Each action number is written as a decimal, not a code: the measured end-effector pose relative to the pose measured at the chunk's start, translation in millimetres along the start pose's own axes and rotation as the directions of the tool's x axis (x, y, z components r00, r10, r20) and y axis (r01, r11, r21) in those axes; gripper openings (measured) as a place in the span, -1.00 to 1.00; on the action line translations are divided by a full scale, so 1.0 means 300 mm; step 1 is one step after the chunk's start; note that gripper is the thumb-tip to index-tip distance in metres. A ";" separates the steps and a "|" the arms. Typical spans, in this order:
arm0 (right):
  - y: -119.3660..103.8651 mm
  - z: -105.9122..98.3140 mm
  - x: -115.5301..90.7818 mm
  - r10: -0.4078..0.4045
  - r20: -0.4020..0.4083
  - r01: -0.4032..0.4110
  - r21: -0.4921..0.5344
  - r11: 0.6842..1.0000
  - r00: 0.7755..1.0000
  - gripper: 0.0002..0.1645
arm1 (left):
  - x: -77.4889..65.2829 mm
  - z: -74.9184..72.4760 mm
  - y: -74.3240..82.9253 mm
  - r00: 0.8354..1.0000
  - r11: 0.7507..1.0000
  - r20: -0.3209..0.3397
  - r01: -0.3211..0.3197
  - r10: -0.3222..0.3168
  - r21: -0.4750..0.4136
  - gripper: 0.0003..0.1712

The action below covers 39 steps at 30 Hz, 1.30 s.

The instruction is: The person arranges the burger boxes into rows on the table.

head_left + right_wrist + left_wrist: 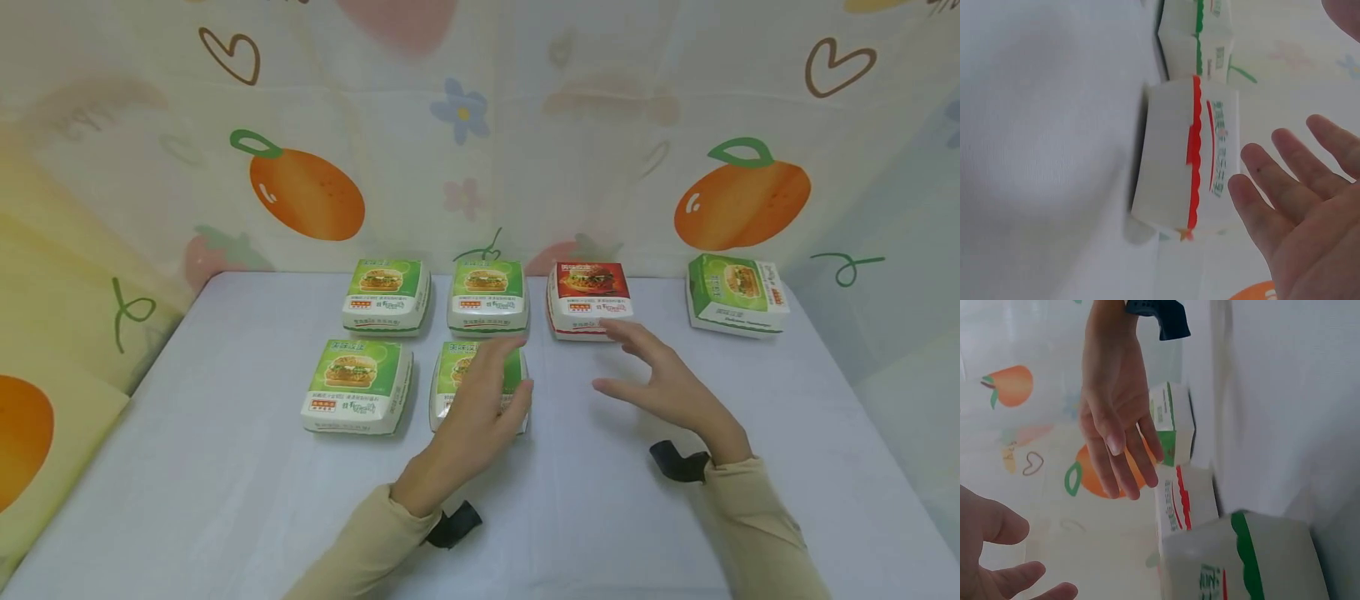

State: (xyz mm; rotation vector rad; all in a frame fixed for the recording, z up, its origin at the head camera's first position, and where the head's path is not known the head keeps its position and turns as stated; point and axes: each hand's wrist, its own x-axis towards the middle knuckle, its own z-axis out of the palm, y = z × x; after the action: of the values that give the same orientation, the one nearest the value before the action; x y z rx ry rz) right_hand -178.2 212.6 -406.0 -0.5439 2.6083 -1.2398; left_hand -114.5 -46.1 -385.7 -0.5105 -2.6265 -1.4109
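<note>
My left hand (472, 421) hovers over the front middle green burger box (444, 379) and hides part of its lid; its thumb and fingers are spread, with nothing between them. To the right, my right hand (667, 387) is held up with straight fingers, palm turned toward the left hand. Its fingertips overlap the lower right corner of the red burger box (591, 292) in the head view. From the right wrist, the red-trimmed side of that box (1169, 156) shows just beyond the open fingers. Neither hand holds anything.
Two green burger boxes (386, 296) (487, 296) stand left of the red one in the back row. Another (738, 296) sits turned at the far right, and one more (357, 387) is front left. A fruit-printed cloth (517, 167) hangs behind the white table (225, 500).
</note>
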 end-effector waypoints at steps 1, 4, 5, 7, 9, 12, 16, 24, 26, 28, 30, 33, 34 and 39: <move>0.003 -0.008 -0.002 0.006 -0.006 -0.006 -0.006 1.000 1.000 -0.01 | 0.008 0.007 0.005 1.000 1.000 0.010 -0.005 0.005 -0.001 -0.44; 0.011 -0.027 -0.006 0.017 -0.026 -0.017 -0.019 1.000 1.000 -0.03 | 0.028 0.028 0.021 0.999 1.000 0.039 -0.005 0.005 -0.005 -0.44; 0.015 -0.032 -0.007 0.016 -0.033 -0.017 -0.024 1.000 0.999 -0.03 | 0.035 0.035 0.026 0.999 1.000 0.048 -0.002 0.002 -0.008 -0.43; 0.021 -0.039 -0.009 0.012 -0.049 -0.013 -0.029 0.999 0.999 -0.05 | 0.047 0.048 0.033 0.998 1.000 0.061 -0.001 0.001 -0.012 -0.43; 0.026 -0.045 -0.011 0.006 -0.063 -0.009 -0.042 0.999 0.998 -0.06 | 0.057 0.060 0.040 0.997 1.000 0.072 0.005 -0.004 -0.010 -0.42; 0.035 -0.058 -0.019 -0.007 -0.088 0.002 -0.051 0.999 0.996 -0.07 | 0.074 0.080 0.049 0.996 1.000 0.085 0.008 -0.008 -0.007 -0.40; 0.048 -0.086 -0.030 -0.020 -0.113 0.013 -0.063 0.998 0.993 -0.09 | 0.100 0.110 0.061 0.996 1.000 0.089 0.009 -0.009 0.001 -0.39; 0.079 -0.143 -0.043 0.013 -0.150 -0.031 -0.120 0.992 0.989 -0.07 | 0.142 0.176 0.073 0.994 0.999 0.110 0.012 -0.007 -0.043 -0.42; 0.090 -0.154 -0.044 0.028 -0.154 -0.049 -0.139 0.989 0.988 -0.06 | 0.146 0.193 0.076 0.993 0.999 0.122 0.013 -0.007 -0.053 -0.41; 0.102 -0.164 -0.043 0.042 -0.156 -0.067 -0.156 0.986 0.987 -0.05 | 0.150 0.211 0.080 0.992 0.998 0.127 0.004 0.003 -0.058 -0.41; 0.114 -0.174 -0.042 0.059 -0.157 -0.087 -0.174 0.981 0.986 -0.03 | 0.155 0.227 0.085 0.992 0.998 0.127 -0.012 0.019 -0.057 -0.41; 0.129 -0.192 -0.041 0.090 -0.160 -0.120 -0.189 0.975 0.983 0.00 | 0.165 0.249 0.091 0.991 0.998 0.128 -0.031 0.037 -0.049 -0.41; 0.134 -0.198 -0.041 0.098 -0.162 -0.129 -0.192 0.973 0.982 0.00 | 0.168 0.255 0.093 0.991 0.998 0.130 -0.034 0.040 -0.047 -0.42; 0.155 -0.236 -0.041 0.100 -0.194 -0.140 -0.205 0.969 0.976 -0.02 | 0.184 0.279 0.092 0.989 0.998 0.140 -0.051 0.054 -0.026 -0.42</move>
State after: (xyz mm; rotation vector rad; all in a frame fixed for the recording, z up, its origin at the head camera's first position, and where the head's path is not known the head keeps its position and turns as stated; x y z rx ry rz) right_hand -201.6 294.4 -397.5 -0.3124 2.9035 -1.0171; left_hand -152.1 50.2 -396.6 -0.7016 -2.6852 -1.4404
